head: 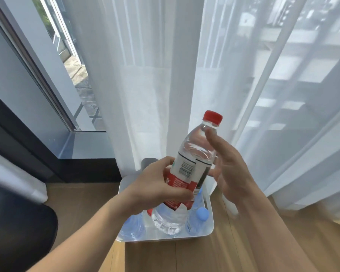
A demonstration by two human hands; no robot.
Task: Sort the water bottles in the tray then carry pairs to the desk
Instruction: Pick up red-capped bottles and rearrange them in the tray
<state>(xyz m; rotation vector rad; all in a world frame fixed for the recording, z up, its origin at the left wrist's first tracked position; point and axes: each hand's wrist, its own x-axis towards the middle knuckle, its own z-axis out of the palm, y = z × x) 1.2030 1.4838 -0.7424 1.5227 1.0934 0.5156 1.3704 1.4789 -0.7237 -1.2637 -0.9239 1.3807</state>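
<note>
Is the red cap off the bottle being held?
No, the red cap sits on the neck of the bottle, which the left hand grips around its label above the tray.

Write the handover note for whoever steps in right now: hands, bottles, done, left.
Left hand: gripping the red-capped bottle by its label, held tilted above the tray.
Right hand: open, fingers at the bottle's upper part, not clamped.
Tray: on the floor by the curtain, with a blue-capped bottle and other bottles inside.
Done: one bottle lifted.
Left: sorting, then carrying pairs to the desk, which is out of view.
</note>
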